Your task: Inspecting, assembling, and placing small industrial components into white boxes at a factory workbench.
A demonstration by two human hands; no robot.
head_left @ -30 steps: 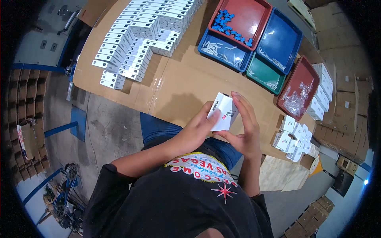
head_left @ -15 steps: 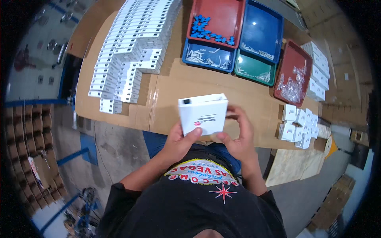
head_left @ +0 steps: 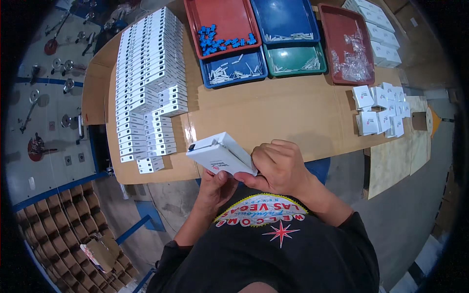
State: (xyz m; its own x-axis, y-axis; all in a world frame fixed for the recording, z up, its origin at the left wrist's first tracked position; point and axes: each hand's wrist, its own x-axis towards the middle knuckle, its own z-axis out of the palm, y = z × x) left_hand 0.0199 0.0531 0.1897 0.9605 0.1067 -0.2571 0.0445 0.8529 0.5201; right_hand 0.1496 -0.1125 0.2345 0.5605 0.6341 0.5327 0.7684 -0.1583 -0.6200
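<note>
A flat white box (head_left: 221, 155) with a small black square at one corner is held tilted in front of my body, over the table's near edge. My left hand (head_left: 215, 189) grips its lower side, thumb on the printed face and fingers behind. My right hand (head_left: 279, 166) is closed around the right end, its thumb along the lower edge and its fingers curled at the side. A dark seam runs along the box's narrow upper side; whether a flap there is loose I cannot tell.
Long stacked rows of similar white boxes (head_left: 151, 73) stand at left on the cardboard-covered table (head_left: 229, 115). Behind are a red tray (head_left: 222, 19) of blue pieces, blue and green trays (head_left: 297, 52) of small white sticks, and a red tray (head_left: 337, 29) of clear plastic. Small white boxes (head_left: 369, 122) sit at right.
The box has turned and tilted, its right end now lower. My right hand has closed in on that end from beside it. The whole view has swung to the right.
</note>
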